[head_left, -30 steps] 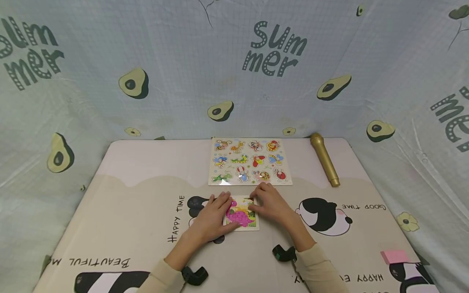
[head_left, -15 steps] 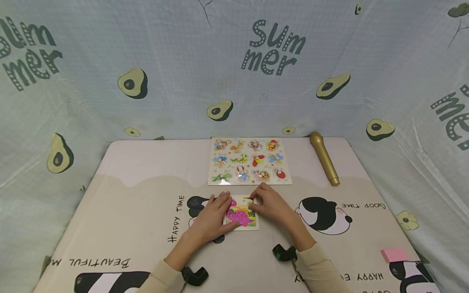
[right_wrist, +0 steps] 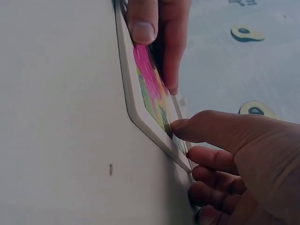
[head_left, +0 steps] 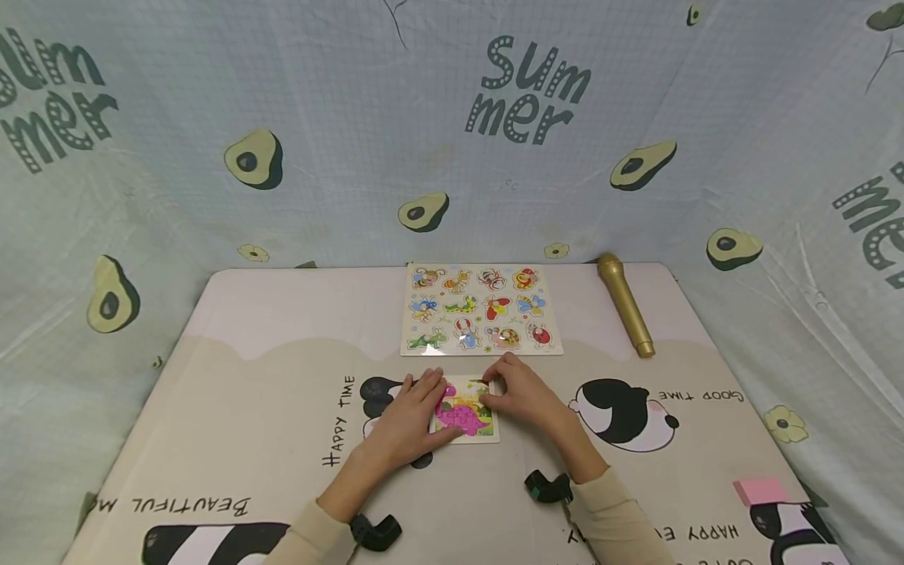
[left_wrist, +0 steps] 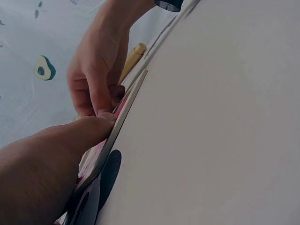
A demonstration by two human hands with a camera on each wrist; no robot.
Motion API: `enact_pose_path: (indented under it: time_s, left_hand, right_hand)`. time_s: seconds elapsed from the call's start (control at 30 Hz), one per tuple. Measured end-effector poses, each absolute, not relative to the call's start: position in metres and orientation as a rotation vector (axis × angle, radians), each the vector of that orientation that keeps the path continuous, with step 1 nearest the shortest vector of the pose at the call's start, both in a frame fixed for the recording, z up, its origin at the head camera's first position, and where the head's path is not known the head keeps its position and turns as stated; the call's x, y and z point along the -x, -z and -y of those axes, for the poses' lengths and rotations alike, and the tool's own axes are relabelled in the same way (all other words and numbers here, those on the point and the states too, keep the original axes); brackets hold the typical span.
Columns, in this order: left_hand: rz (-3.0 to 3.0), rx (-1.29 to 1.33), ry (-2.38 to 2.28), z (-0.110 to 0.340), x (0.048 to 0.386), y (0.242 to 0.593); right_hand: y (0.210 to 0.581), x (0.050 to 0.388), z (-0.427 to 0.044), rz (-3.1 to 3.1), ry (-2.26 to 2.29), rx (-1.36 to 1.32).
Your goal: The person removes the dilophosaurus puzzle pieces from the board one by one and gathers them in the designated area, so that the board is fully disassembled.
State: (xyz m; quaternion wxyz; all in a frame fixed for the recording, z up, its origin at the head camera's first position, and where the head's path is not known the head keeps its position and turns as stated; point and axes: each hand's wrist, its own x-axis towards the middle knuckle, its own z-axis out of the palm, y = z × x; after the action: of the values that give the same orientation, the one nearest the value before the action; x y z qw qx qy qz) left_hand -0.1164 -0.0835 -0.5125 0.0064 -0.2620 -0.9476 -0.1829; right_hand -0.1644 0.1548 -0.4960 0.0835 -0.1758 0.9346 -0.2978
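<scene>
Left hand (head_left: 410, 420) lies flat on dinosaur puzzle (head_left: 466, 421) at nine o'clock, right hand (head_left: 524, 399) pinches at two — uneven pressure could skew it.

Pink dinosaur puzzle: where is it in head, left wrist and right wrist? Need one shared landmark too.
Head: pink dinosaur puzzle, below centre.
Left wrist: puzzle, a thin diagonal strip left of centre, nearly edge-on.
Right wrist: puzzle, slanting through the upper middle.
Shared landmark: right hand, right of the puzzle in head; upper left in left wrist; lower right in right wrist.
</scene>
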Motion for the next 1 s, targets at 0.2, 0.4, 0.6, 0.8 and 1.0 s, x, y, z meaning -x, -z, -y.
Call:
enact_pose_path:
  time_s: [0.2, 0.4, 0.6, 0.8, 1.0]
  left_hand:
    - [2.967, 0.81, 0.593, 0.0836, 0.1158, 0.5111]
    - [2.969, 0.804, 0.605, 0.0836, 0.1161, 0.5118]
    - [2.967, 0.811, 0.586, 0.0824, 0.116, 0.5126]
    - [2.981, 0.805, 0.567, 0.0821, 0.1139, 0.5116]
    - [2.979, 0.8, 0.555, 0.0811, 0.1139, 0.5114]
  right_hand:
    - [0.4961, 0.1641, -0.1538, -2.784, 0.893, 0.531]
    - [0.4967, 0.1641, -0.1546, -2.766, 0.903, 0.589]
    - [0.4975, 0.1636, -0.1564, -2.782, 0.91, 0.634]
    - [0.4997, 0.1643, -0.1573, -2.786, 0.898, 0.654]
    - [0.4999, 0.1659, -0.1561, -2.78, 0.92, 0.659]
